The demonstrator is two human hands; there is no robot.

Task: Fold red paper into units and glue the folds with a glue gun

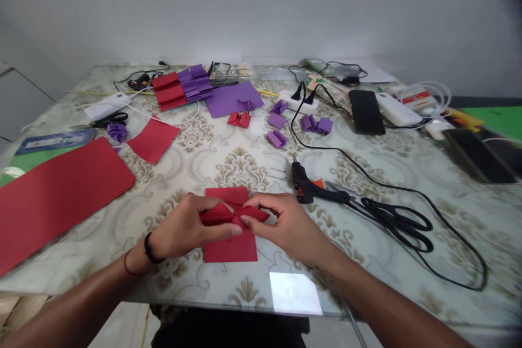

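My left hand [185,228] and my right hand [285,225] meet near the table's front edge and pinch a folded red paper piece [234,215] between thumbs and fingers. That folded piece is held just above a flat red paper square [232,247] lying on the patterned table [228,168]. A black band circles my left wrist. A black glue gun [304,185] lies just right of my right hand, and black scissors [397,223] lie beyond it.
Large red sheets [57,190] lie at the left, a smaller red square [153,138] behind them. Folded red and purple stacks [183,86], a purple sheet [232,98], small purple folds [277,119], a power strip [297,100], phones [366,111] and cables fill the back.
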